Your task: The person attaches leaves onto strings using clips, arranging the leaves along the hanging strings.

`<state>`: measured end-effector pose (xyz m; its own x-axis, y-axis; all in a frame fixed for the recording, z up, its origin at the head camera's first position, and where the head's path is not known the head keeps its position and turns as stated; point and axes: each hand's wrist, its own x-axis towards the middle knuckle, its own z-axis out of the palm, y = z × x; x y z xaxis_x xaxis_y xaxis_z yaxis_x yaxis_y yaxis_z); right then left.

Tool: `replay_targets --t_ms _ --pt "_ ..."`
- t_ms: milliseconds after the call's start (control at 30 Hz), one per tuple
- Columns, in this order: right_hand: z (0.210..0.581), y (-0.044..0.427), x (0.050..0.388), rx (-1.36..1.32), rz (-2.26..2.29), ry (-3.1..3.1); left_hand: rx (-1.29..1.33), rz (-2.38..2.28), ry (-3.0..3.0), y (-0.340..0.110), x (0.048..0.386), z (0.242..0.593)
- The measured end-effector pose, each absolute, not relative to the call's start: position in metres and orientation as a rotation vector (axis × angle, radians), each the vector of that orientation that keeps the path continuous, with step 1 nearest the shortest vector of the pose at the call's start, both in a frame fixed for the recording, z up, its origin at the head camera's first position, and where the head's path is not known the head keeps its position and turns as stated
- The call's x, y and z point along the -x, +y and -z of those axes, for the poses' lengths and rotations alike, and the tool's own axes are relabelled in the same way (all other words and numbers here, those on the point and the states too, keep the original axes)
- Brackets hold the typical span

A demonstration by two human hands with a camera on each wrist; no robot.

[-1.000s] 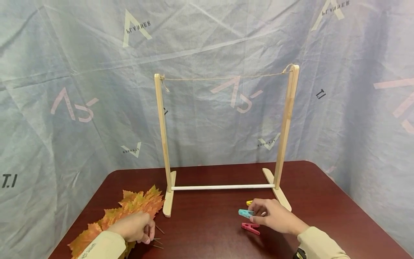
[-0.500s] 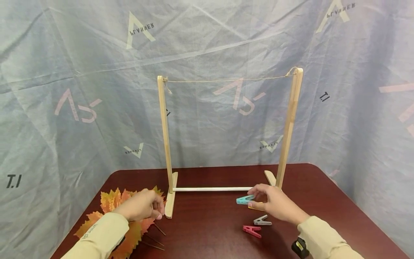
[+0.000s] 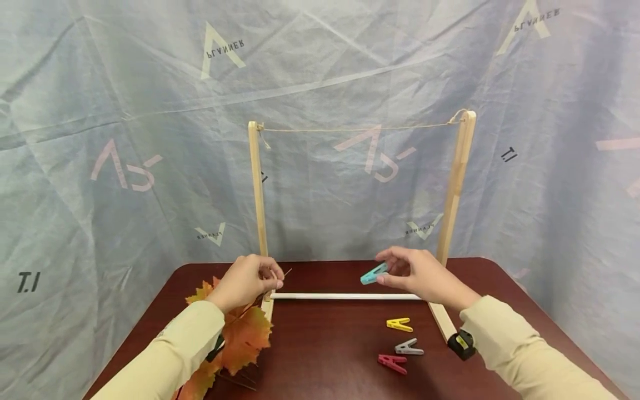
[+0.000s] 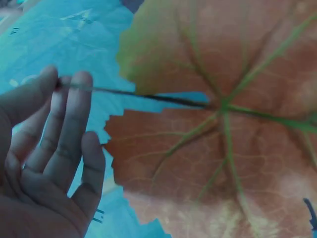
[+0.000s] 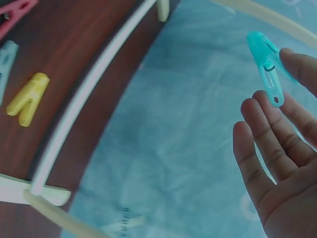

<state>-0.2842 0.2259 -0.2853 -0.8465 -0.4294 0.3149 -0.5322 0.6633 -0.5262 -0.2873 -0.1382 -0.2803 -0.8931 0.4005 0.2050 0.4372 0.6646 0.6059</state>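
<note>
In the head view the left hand [image 3: 250,281] is raised at the stand's left foot, pinching the thin stem of an orange leaf. The left wrist view shows that stem [image 4: 163,99] between thumb and fingers, the broad leaf [image 4: 173,144] spreading to the right. The right hand [image 3: 419,272] pinches a turquoise clothespin [image 3: 374,274] above the white crossbar; in the right wrist view the clothespin [image 5: 267,67] sits between thumb and fingers. A string [image 3: 350,130] runs between the tops of the stand's two wooden posts.
Yellow [image 3: 399,324], grey [image 3: 409,347] and red [image 3: 392,363] clothespins lie on the dark red table [image 3: 320,350] at right. More orange leaves [image 3: 200,378] lie at the left, partly under the left forearm. The white crossbar [image 3: 345,296] joins the posts low down. A grey cloth hangs behind.
The left hand has risen from the leaf pile and moved right, bringing a leaf along. The right hand has lifted the turquoise clothespin up from the table, uncovering the grey and yellow ones.
</note>
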Motion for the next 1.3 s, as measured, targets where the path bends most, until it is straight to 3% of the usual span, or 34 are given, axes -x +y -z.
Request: replay_targets --t_ms 667,1300 --pt "0.156 0.182 0.315 -0.783 -0.819 -2.552 0.464 1.248 -2.361 -0.077 0.320 0.223" --pt "0.076 0.143 0.353 -0.698 -0.984 -2.301 0.311 1.347 -2.165 -0.053 0.363 0.180"
